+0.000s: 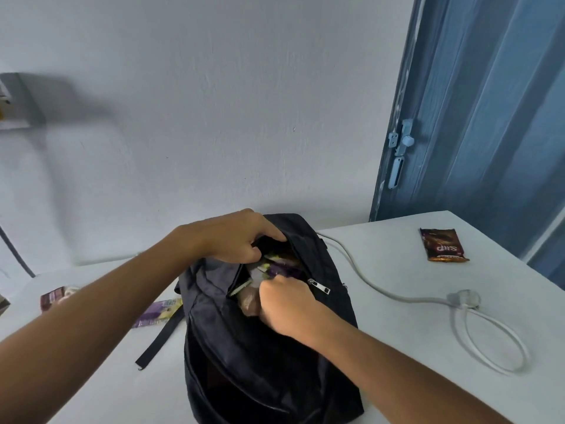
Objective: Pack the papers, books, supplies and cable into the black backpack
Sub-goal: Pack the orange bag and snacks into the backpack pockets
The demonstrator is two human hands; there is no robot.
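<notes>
- A pale wall stands behind my white worktop [382, 270], with a blue door [477, 117] at the right; everything below I place from the black backpack [269, 347], which sits upright in the middle of the worktop with its top zip open.
- Much is hidden: the bag's mouth shows only scraps of purple, yellow-green and white packaging [282, 266], too jumbled for me to name.
- Just under my right hand a brownish, shiny lump [249, 302] pokes from the opening; I cannot tell what it is.
- My left hand [235, 237] pinches the far lip of the opening, grip closed on the fabric and holding the mouth apart.
- My right hand [287, 307] is curled into a fist at the near side of the opening beside the metal zip pull [319, 286]; whether that grip holds anything I cannot tell.
- Right of the backpack, the white cable [428, 301] trails from behind the bag across the worktop, ending in a loop with its plug.
- Further right, well apart from the bag, lies a brown snack packet [443, 244].
- Left of the backpack, a purple packet [156, 312] is partly covered by my left forearm and a black strap [159, 341].
- Further left, a dark small box [55, 298] is blurred and half hidden.
</notes>
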